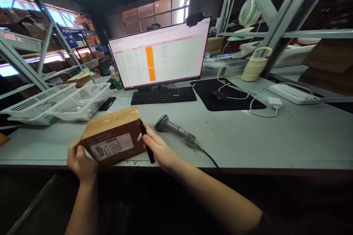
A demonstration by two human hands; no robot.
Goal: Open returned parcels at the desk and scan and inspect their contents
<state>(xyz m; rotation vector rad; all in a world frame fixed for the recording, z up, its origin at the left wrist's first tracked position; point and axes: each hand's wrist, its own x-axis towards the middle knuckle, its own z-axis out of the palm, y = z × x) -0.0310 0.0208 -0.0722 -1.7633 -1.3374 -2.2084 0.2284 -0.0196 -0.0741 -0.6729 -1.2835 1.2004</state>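
A brown cardboard box (pixel 110 125) with a white shipping label (pixel 112 147) on its near side rests tilted at the table's front edge. My left hand (pixel 81 161) is closed on the box's lower left corner, its thumb against the near side. In my right hand (pixel 156 145) is a slim black box cutter (pixel 148 143), pinched between thumb and fingers. The cutter's upper end is at the box's top right corner; whether the blade is in the cardboard I cannot tell. A grey barcode scanner (pixel 176 130) lies to the right of my right hand.
White perforated baskets (pixel 79 102) stand at the left, near a dark phone (pixel 107 103). Behind are a keyboard (pixel 164 96) and a monitor (pixel 176 55). A mouse (pixel 218 96) with cables, a white power strip (pixel 293 93) and a cream bottle (pixel 253 68) are at the right.
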